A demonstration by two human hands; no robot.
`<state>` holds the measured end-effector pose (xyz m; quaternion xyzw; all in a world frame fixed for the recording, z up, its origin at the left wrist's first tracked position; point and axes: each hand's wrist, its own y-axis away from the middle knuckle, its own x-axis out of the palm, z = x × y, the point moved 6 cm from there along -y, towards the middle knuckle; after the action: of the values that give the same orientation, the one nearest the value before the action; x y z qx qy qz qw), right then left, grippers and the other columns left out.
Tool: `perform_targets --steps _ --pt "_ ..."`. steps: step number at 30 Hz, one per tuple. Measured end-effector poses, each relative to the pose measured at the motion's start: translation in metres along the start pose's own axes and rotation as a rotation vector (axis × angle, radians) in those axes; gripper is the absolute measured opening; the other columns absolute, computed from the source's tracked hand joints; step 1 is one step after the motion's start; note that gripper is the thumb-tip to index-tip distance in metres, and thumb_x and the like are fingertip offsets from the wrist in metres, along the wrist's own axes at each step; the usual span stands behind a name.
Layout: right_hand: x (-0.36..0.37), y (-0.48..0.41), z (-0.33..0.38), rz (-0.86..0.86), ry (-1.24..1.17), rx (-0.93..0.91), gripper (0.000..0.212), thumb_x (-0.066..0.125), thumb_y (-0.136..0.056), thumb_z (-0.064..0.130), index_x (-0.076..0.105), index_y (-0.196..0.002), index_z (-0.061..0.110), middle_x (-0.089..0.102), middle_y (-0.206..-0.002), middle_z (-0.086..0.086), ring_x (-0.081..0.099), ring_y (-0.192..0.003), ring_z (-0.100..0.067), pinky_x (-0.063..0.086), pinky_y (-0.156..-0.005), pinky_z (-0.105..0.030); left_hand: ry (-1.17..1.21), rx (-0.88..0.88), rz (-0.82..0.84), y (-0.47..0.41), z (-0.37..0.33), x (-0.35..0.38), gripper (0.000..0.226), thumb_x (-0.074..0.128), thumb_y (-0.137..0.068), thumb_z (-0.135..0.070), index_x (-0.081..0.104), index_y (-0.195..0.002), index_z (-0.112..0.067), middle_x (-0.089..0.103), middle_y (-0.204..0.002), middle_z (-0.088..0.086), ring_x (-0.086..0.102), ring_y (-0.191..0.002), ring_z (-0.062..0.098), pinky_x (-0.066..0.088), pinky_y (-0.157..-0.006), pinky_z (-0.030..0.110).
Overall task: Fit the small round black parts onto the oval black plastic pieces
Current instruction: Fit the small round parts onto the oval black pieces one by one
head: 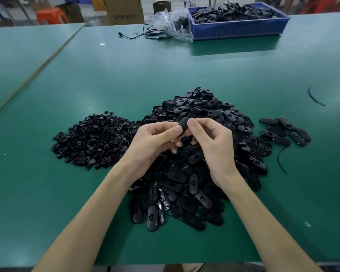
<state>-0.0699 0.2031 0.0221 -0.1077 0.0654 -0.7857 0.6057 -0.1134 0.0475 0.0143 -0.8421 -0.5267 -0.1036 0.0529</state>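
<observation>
Both hands hold one oval black plastic piece (183, 128) above the middle of the table. My left hand (155, 142) pinches its left side with the thumb on top. My right hand (210, 140) pinches its upper right end. Whether a small round part sits on it is hidden by my fingers. Below and behind my hands spreads a big heap of oval black pieces (194, 173). To the left lies a heap of small round black parts (94, 142). A smaller group of oval pieces (285, 132) lies apart at the right.
The green table (126, 75) carries a blue bin (238, 26) of black parts at the far right, a clear plastic bag (173, 22) beside it, and black cables (145, 34). Thin black strips (314, 98) lie at the right. A cardboard box (124, 10) and an orange stool (51, 15) stand behind the table.
</observation>
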Motion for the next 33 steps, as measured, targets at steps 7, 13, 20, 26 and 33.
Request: perform_targets --steps 7,13,20,26,33 --pt "-0.0008 -0.0007 -0.0024 -0.017 -0.048 0.047 0.013 0.071 -0.100 0.028 0.077 -0.090 0.021 0.074 -0.075 0.004 0.065 -0.071 -0.005 0.052 -0.068 -0.018 0.051 -0.039 0.086 -0.0004 0.0035 0.0028 0.025 0.072 -0.093 -0.018 0.075 -0.111 0.000 0.069 -0.094 0.010 0.064 -0.075 0.015 0.054 -0.067 0.026" --pt "-0.0008 -0.0010 -0.0040 -0.016 -0.045 0.051 0.014 0.071 -0.100 0.026 0.076 -0.091 0.016 0.074 -0.075 0.003 0.064 -0.068 -0.005 0.051 -0.066 -0.019 0.044 -0.039 0.086 -0.0007 0.0047 0.0026 0.021 0.070 -0.095 -0.015 0.075 -0.110 -0.001 0.070 -0.093 0.011 0.065 -0.076 0.016 0.055 -0.068 0.026" --pt "-0.0020 -0.0005 -0.0042 -0.035 -0.004 0.035 0.015 0.070 -0.101 0.023 0.075 -0.092 0.013 0.074 -0.074 0.003 0.062 -0.065 -0.002 0.051 -0.063 -0.017 0.028 -0.031 0.063 -0.0014 0.0047 0.0014 0.016 0.069 -0.095 -0.012 0.078 -0.106 -0.003 0.073 -0.089 0.008 0.066 -0.074 0.016 0.057 -0.072 0.027" --pt "-0.0019 -0.0003 -0.0040 -0.045 0.002 0.029 0.016 0.069 -0.101 0.020 0.075 -0.093 0.008 0.074 -0.073 0.002 0.064 -0.066 -0.001 0.050 -0.065 -0.015 0.009 -0.023 0.036 -0.0003 0.0042 0.0027 0.014 0.066 -0.098 -0.007 0.077 -0.104 -0.001 0.071 -0.084 0.008 0.064 -0.071 0.017 0.058 -0.071 0.028" --pt "-0.0007 -0.0009 -0.0042 -0.022 0.060 0.024 0.011 0.072 -0.098 0.023 0.074 -0.091 0.014 0.077 -0.078 0.002 0.070 -0.071 -0.005 0.052 -0.067 -0.016 -0.030 -0.001 0.026 -0.0002 0.0018 0.0020 0.014 0.066 -0.098 -0.006 0.077 -0.103 0.002 0.070 -0.090 0.015 0.063 -0.068 0.019 0.058 -0.072 0.030"
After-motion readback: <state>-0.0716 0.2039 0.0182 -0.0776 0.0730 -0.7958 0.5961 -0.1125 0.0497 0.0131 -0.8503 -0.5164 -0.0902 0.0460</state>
